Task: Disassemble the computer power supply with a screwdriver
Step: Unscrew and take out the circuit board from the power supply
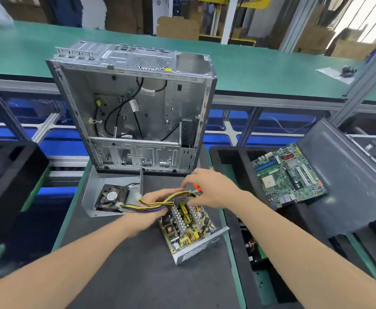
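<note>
Presently the power supply (189, 230) lies open on the dark bench (127, 275). Its circuit board is exposed, and a perforated side wall stands along its near right edge.

The left hand (154, 196) rests at the far left corner of the supply. Its fingers are curled round the cable bundle (138, 206) of yellow, black and purple wires, which runs out leftward from the supply.

The right hand (213, 188) is at the far edge of the supply, fingers closed on the orange-handled screwdriver (197, 188). The tool's tip is hidden behind the hand and wires.

A separate grey metal cover (91, 192), with a black fan (112, 197) lying in it, sits on the bench just left of the supply.

Beyond the supply a computer case (133, 108) stands upright with its open side toward the camera and loose cables inside.

Right of the supply and well apart from it, a green motherboard (287, 175) lies tilted on a black tray (227, 157).
</note>
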The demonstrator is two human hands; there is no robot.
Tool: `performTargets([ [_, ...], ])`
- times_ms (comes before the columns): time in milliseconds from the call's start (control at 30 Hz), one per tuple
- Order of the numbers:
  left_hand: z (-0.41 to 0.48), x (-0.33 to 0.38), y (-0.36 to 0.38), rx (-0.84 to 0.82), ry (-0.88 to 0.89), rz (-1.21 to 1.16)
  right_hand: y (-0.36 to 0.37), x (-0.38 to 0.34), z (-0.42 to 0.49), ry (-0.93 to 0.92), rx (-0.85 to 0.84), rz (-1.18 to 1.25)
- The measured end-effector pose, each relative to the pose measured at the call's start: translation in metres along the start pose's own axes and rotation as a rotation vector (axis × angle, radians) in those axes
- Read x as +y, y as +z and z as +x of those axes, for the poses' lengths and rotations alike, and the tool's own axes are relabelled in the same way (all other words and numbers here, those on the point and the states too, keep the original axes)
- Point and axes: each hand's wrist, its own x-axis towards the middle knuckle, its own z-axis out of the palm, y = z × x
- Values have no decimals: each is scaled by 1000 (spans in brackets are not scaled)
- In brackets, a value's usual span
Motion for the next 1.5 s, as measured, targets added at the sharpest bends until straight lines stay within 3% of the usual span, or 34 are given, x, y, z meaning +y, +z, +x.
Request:
performTargets([
  [100,-10,4,26,209,-107,-132,12,-4,19,1,-100,-104],
  [167,-11,9,36,367,-336,-99,18,-5,26,2,-79,-150],
  [233,-13,25,42,298,-582,123,21,-8,28,-3,-37,-165],
  [300,-14,36,50,177,-643,457,21,-10,29,-8,-22,-171],
  [400,-16,49,66,164,-475,779,18,-12,29,4,-46,-193],
  [500,-18,48,75,-27,-189,785,18,-9,24,23,-58,-204],
  [567,-20,47,74,-165,-103,744,20,-6,18,40,-53,-206],
  [733,-17,46,71,-346,68,996,19,1,1,57,-42,-188],
  [900,-13,55,39,-495,53,995,22,6,-15,73,-53,-239],
  [1000,-9,54,17,-433,74,949,26,4,-22,135,-23,-259],
  [1167,3,36,-4,-252,240,1267,35,-6,-32,313,11,-220],
  [1367,11,21,-25,-253,255,1367,40,-15,-39,481,-11,16],
  [1500,18,11,-31,-246,224,1271,26,-14,-52,446,25,182],
])
